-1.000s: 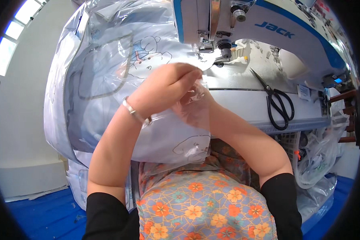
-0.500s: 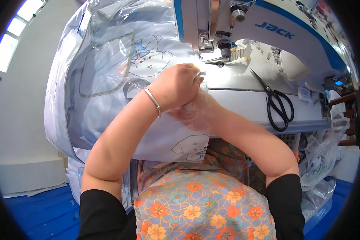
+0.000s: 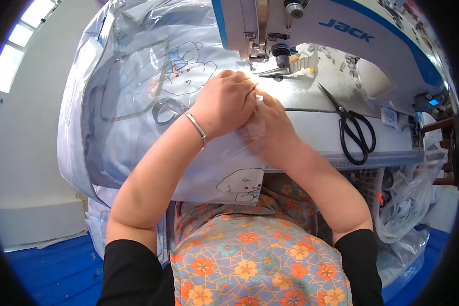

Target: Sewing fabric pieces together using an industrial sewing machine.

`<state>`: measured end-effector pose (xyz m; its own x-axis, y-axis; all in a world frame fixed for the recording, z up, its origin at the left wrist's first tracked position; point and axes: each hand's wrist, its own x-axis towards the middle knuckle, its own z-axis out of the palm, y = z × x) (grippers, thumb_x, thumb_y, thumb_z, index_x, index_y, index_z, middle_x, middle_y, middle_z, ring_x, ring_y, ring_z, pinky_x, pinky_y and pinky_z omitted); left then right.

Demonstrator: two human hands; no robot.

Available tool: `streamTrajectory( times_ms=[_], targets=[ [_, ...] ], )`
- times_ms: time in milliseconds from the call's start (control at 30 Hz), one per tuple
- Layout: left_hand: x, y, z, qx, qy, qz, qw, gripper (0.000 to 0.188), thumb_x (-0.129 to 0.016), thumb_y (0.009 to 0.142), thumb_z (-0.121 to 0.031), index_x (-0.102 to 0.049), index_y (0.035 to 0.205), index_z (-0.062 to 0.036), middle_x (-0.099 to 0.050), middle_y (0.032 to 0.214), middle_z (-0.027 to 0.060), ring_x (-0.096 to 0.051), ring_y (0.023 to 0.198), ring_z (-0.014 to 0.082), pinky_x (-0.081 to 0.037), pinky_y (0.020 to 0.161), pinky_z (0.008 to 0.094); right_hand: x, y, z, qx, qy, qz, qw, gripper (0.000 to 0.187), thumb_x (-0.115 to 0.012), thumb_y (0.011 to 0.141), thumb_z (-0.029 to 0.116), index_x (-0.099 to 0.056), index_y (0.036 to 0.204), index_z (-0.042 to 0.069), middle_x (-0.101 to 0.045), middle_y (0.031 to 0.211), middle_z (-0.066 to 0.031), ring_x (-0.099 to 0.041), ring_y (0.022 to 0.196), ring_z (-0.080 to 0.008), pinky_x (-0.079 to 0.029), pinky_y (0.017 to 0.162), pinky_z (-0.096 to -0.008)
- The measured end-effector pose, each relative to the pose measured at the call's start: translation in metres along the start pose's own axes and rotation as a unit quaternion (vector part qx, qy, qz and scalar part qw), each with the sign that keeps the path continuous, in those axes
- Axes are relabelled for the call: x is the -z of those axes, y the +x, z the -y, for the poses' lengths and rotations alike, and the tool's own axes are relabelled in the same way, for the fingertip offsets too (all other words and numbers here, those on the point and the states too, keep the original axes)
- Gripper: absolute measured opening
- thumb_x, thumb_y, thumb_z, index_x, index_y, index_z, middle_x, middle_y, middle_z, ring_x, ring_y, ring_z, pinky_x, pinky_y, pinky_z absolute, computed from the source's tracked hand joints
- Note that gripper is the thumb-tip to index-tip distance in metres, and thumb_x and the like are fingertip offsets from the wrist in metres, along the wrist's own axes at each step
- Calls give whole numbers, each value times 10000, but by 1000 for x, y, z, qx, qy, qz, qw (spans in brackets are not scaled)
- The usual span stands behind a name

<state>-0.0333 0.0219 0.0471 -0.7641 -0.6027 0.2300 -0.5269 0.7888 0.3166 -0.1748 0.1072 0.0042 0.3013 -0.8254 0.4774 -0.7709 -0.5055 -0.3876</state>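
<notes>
A large pale sheet with cartoon animal drawings point(image 3: 188, 178), partly overlaid by clear plastic, spreads under my arms. My left hand point(image 3: 224, 102) rests on it palm down, fingers bent and closed on its edge just in front of the sewing machine's needle area. My right hand point(image 3: 278, 122) presses against the left at the same edge, with its fingers closed there too. Part of the right palm shows blurrily through the clear plastic. The fingertips of both hands meet in the bright machine light, so the exact grip is hidden.
The white and blue sewing machine point(image 3: 336, 46) stands at the far right. Black-handled scissors point(image 3: 361, 131) lie on its table, right of my hands. A grey strap loop point(image 3: 160, 113) sits on the sheet. Below the table edge are a white basket point(image 3: 371, 186) and plastic bags point(image 3: 405, 214).
My right hand has come up from beneath the left to the sheet's edge beside it, and its fingers now show. The left hand stays nearly in place.
</notes>
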Motion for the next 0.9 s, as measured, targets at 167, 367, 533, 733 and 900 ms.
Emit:
streamTrajectory(
  times_ms=[167, 367, 533, 733, 900],
  targets=[
    [-19, -9, -11, -48, 146, -63, 986, 199, -622, 817, -177, -681, 932, -25, -658, 1016, 103, -593, 1033, 276, -471, 893, 402, 29, -49, 30, -38, 63, 27, 997, 364, -618, 811, 43, -626, 1166, -37, -592, 1257, -195, -561, 1175, -389, -493, 983, -459],
    [-33, -13, -4, -56, 116, -121, 984, 203, -637, 776, -136, -670, 943, -25, -645, 1085, 110, -565, 1095, 260, -465, 900, 393, 31, -90, 35, 35, -25, 59, 997, 508, -629, 763, 6, -615, 1267, -50, -570, 1351, -196, -550, 1252, -342, -493, 1030, -431],
    [-27, -12, -1, -70, 94, -134, 984, 192, -622, 793, -117, -664, 945, -7, -654, 1045, 128, -585, 1070, 285, -496, 893, 420, 28, -86, 26, 74, -37, 44, 996, 485, -671, 774, 56, -645, 1254, -2, -583, 1343, -164, -566, 1241, -317, -523, 994, -404],
    [-20, -23, -10, -98, 37, -143, 984, 209, -594, 832, -112, -660, 980, 21, -657, 1011, 156, -626, 988, 334, -531, 866, 425, 33, -85, 25, 81, -32, 60, 994, 468, -656, 793, 62, -662, 1261, 52, -586, 1361, -149, -578, 1242, -315, -526, 999, -410],
    [-16, -27, -22, -38, 78, 4, 996, 366, -606, 856, -102, -642, 1192, 41, -640, 1210, 183, -590, 1172, 337, -485, 1002, 419, 30, -82, 25, 84, -36, 55, 994, 457, -641, 807, 60, -666, 1263, 64, -575, 1391, -149, -571, 1262, -324, -514, 1023, -408]
  ],
)
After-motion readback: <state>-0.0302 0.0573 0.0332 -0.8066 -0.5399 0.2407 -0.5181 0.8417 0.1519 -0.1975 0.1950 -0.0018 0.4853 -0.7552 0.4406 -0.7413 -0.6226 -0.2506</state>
